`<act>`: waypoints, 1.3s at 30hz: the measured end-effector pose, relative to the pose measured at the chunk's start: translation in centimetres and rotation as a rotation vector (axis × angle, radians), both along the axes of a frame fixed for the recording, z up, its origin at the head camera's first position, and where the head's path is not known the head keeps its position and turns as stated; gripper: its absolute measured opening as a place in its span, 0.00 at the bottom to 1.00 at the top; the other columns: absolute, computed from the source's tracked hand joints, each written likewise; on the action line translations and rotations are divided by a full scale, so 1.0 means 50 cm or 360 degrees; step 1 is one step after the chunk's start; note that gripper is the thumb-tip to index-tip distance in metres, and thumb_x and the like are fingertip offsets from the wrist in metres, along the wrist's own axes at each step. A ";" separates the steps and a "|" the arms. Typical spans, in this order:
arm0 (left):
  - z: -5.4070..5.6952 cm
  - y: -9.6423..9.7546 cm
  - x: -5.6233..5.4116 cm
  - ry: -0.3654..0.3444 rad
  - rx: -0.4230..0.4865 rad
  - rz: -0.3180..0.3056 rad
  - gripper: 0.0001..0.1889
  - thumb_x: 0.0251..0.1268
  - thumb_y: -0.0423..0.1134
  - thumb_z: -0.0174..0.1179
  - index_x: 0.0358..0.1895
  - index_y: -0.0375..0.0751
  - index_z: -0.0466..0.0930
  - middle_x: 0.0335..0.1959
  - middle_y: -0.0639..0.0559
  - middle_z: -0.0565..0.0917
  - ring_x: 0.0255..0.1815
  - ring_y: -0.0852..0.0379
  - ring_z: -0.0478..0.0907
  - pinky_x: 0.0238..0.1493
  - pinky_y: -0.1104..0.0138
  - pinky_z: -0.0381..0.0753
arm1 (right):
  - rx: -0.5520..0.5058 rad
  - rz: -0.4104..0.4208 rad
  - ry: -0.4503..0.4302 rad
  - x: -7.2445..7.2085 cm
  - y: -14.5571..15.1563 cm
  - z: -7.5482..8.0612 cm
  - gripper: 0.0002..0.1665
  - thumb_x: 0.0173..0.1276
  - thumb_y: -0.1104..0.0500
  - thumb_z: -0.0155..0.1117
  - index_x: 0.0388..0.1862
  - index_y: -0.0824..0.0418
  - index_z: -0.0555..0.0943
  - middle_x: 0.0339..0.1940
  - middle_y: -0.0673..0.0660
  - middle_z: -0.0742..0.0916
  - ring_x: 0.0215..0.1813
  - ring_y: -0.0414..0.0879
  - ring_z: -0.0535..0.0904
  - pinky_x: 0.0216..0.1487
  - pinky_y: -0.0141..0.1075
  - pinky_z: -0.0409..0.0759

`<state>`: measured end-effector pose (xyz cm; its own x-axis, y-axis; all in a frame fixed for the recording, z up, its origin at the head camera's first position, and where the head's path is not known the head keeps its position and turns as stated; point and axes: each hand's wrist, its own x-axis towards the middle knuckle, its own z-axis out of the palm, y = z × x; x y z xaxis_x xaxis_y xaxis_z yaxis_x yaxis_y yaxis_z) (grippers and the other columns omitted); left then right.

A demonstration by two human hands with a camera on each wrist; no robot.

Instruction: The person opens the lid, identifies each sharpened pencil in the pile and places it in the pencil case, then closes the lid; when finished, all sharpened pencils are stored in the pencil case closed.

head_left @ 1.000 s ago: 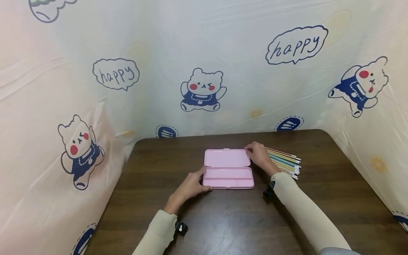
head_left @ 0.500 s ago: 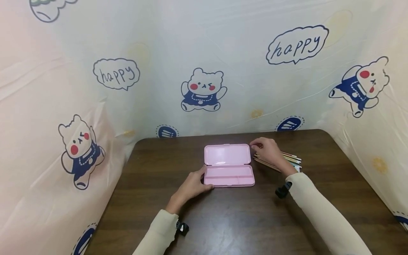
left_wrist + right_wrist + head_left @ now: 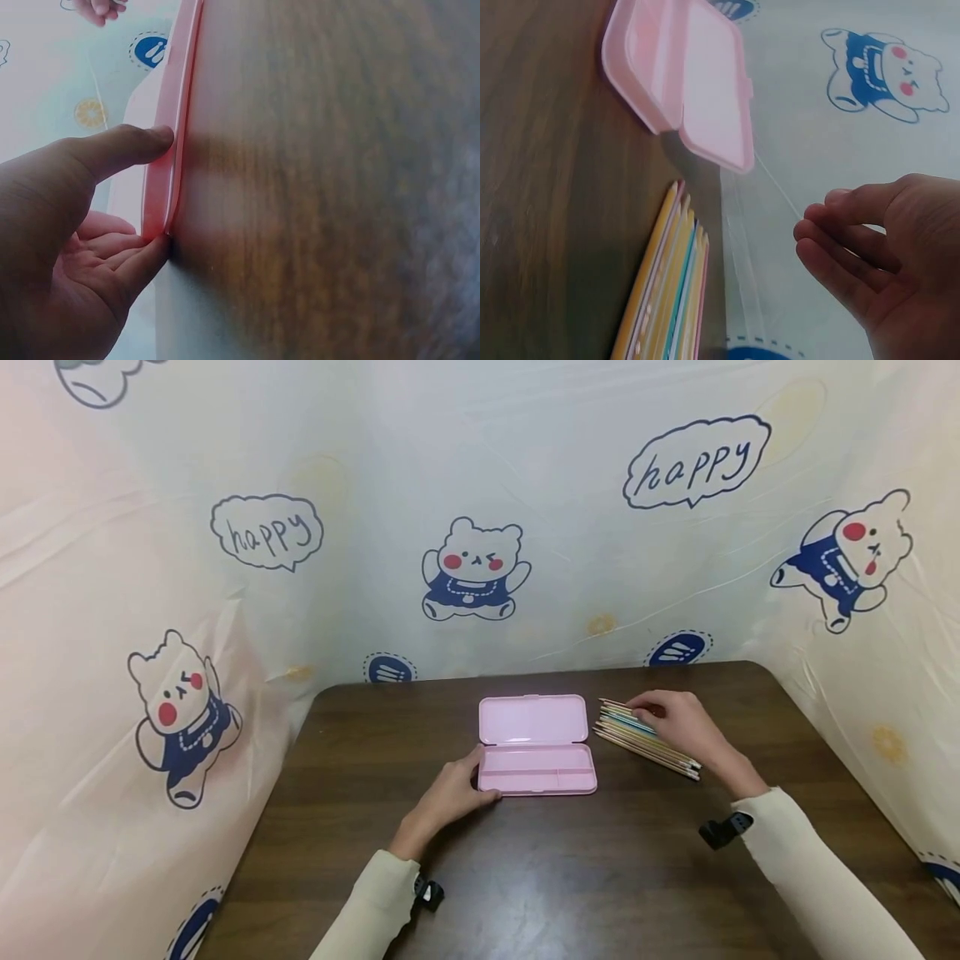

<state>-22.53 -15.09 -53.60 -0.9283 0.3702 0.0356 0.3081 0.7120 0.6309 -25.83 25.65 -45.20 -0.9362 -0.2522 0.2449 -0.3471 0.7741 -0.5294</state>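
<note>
Pink pencil case [image 3: 525, 757] stands open on the worktop [image 3: 540, 877], lid [image 3: 532, 720] laid back on its hinge toward the far edge. Bundle of pencils [image 3: 637, 737] lies just to the case's right, outside it, points toward the lid and case.

Change over the last second: the right hand [image 3: 686, 722] has left the lid's corner and shifted right; from the head view it now sits over the pencils. The lid has settled further back. Left hand [image 3: 448, 793] has not moved noticeably.

Right grip: fingers loosely bent, tips near the thumb, nothing visible between them. The right wrist view shows it apart from the pencils; no contact seen. Left grip: holds the case's near left corner, thumb against the front wall, fingers at the end.

Reading (judgement): opening the case looks finished. The lid appears to stay back unaided, which frees the right hand for the pencils while the left steadies the case.
</note>
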 end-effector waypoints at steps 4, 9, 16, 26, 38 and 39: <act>-0.001 0.000 0.000 -0.0001 0.0010 0.0004 0.50 0.66 0.47 0.76 0.84 0.34 0.58 0.81 0.37 0.70 0.78 0.44 0.73 0.76 0.50 0.75 | 0.0035 -0.0010 0.0028 0.026 0.026 0.005 0.11 0.77 0.65 0.67 0.52 0.64 0.90 0.47 0.64 0.93 0.42 0.51 0.86 0.47 0.49 0.87; -0.002 -0.002 0.001 -0.0001 0.0032 0.0006 0.50 0.67 0.47 0.76 0.84 0.34 0.58 0.81 0.37 0.69 0.79 0.44 0.73 0.76 0.50 0.75 | 0.0053 0.0001 0.0012 0.055 0.057 -0.009 0.10 0.75 0.66 0.68 0.51 0.64 0.91 0.47 0.64 0.93 0.42 0.51 0.88 0.45 0.49 0.89; -0.003 -0.005 0.001 0.0002 0.0035 0.0012 0.50 0.66 0.47 0.76 0.85 0.35 0.57 0.81 0.38 0.69 0.77 0.46 0.75 0.76 0.50 0.76 | 0.0074 -0.0022 -0.0029 0.082 0.094 -0.055 0.10 0.74 0.67 0.70 0.50 0.63 0.91 0.46 0.62 0.94 0.43 0.51 0.89 0.41 0.43 0.88; -0.003 -0.003 -0.001 0.0004 0.0014 0.0005 0.49 0.67 0.48 0.75 0.84 0.35 0.58 0.81 0.38 0.69 0.76 0.46 0.75 0.75 0.50 0.77 | 0.0158 -0.0026 -0.0046 0.101 0.129 -0.121 0.08 0.70 0.67 0.73 0.46 0.58 0.92 0.43 0.57 0.93 0.42 0.48 0.86 0.45 0.48 0.87; -0.006 -0.004 -0.002 -0.0017 0.0034 -0.0006 0.50 0.67 0.49 0.75 0.85 0.35 0.56 0.83 0.38 0.67 0.79 0.46 0.72 0.76 0.50 0.75 | 0.0232 0.0027 0.0037 0.102 0.123 -0.146 0.09 0.66 0.70 0.74 0.42 0.59 0.91 0.39 0.55 0.92 0.40 0.46 0.86 0.41 0.46 0.86; -0.007 -0.005 -0.002 -0.0020 0.0032 -0.0008 0.50 0.68 0.49 0.75 0.85 0.35 0.56 0.83 0.39 0.66 0.79 0.46 0.72 0.76 0.50 0.75 | 0.0241 0.0034 0.0038 0.102 0.122 -0.146 0.09 0.66 0.70 0.74 0.42 0.59 0.91 0.38 0.55 0.92 0.39 0.45 0.86 0.40 0.45 0.86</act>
<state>-22.64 -15.33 -53.94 -0.9269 0.3741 0.0315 0.3036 0.6975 0.6491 -20.73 31.75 -52.52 -0.9246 -0.3076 0.2248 -0.3753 0.8368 -0.3985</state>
